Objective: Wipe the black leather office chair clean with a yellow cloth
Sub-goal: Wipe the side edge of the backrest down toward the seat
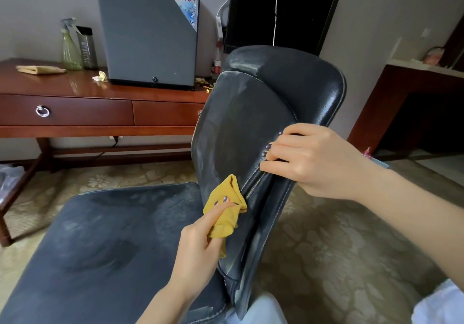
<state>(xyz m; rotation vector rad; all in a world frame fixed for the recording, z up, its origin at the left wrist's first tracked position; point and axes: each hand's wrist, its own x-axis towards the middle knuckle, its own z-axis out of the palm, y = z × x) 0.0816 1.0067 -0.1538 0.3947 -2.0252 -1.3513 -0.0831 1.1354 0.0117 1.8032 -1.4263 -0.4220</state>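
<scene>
The black leather office chair (241, 123) fills the middle of the view, its backrest upright and streaked with pale smears, its seat (105, 243) dusty at the lower left. My left hand (198, 251) grips a bunched yellow cloth (227, 210) and presses it against the lower backrest beside the stitched seam. My right hand (308, 160) holds the backrest's right edge, fingers curled over onto its front face.
A dark wooden desk (75, 90) with drawers stands behind the chair. On it are a grey mini fridge (150, 30), a green spray bottle (70, 47), a dark bottle (87, 47) and a folded yellow cloth (40, 69). Patterned carpet (339, 248) surrounds the chair.
</scene>
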